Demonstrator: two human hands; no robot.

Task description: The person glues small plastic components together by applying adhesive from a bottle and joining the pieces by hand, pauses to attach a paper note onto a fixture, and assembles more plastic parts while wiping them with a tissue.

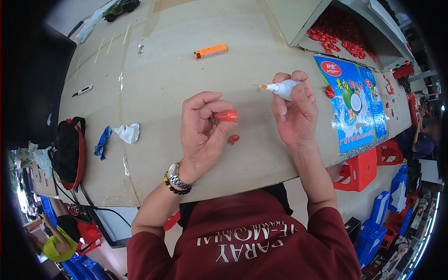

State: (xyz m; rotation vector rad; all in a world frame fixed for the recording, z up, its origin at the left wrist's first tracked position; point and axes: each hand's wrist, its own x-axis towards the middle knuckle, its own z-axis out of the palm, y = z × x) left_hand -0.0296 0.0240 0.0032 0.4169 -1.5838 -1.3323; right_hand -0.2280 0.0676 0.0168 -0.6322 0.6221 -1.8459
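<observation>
Head view:

1. Left hand [200, 126]: pinches a red piece [228, 116] between the thumb and the bent fingers. The other fingers curl loosely above the palm. The piece lies nearly crosswise to the person's body, its free end toward the right hand [298, 116].

2. Right hand: grips a white squeeze bottle [287, 89] between the thumb and fingers. The bottle lies nearly level across the view, nozzle to the person's left. An orange collar [264, 87] carries a thin needle [256, 86].

3. Key relation: the needle points leftward, over the side where the left hand works. Its tip and the red piece are apart. Measured from the tip, the piece sits to the person's left and closer to the body, so the needle's line passes on the far side of it. The left hand holds the piece; the right hand is the nearer of the 2 to the needle.

4. Adjacent items: 1 red scrap [234, 139] rests on the table [163, 93] just beside the left thumb, on the body side of the held piece. 1 orange box [211, 51] lies beyond both hands. 1 blue poster [357, 100] lies to the right of the right hand, with 1 red cluster [330, 91] at its near-hand edge.
</observation>
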